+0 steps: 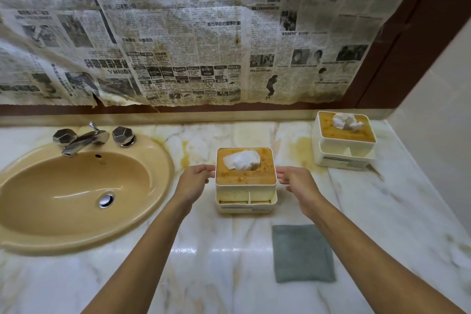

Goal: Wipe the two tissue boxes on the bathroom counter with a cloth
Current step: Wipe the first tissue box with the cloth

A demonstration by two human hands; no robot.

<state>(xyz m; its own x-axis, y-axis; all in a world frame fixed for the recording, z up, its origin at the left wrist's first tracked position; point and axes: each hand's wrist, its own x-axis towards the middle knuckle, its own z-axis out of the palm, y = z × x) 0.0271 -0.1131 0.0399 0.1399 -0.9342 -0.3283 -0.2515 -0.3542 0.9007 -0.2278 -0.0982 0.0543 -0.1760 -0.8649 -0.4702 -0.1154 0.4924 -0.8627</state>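
Observation:
A cream tissue box (246, 197) with an orange-brown lid and a white tissue poking out stands in the middle of the marble counter (219, 262). My left hand (195, 181) is at its left side and my right hand (297, 182) at its right side, fingers spread and reaching to the box's top edges; whether they press on it is unclear. A second, similar tissue box (344, 153) stands at the back right near the wall. A folded grey cloth (303, 252) lies flat on the counter in front of the near box, under my right forearm, touched by neither hand.
A beige oval sink (76, 194) with a chrome tap (84, 139) and two faceted knobs fills the left. Stained newspaper (178, 33) covers the wall behind the counter. A pale side wall (438, 135) closes the right end. Yellow stains mark the marble between the boxes.

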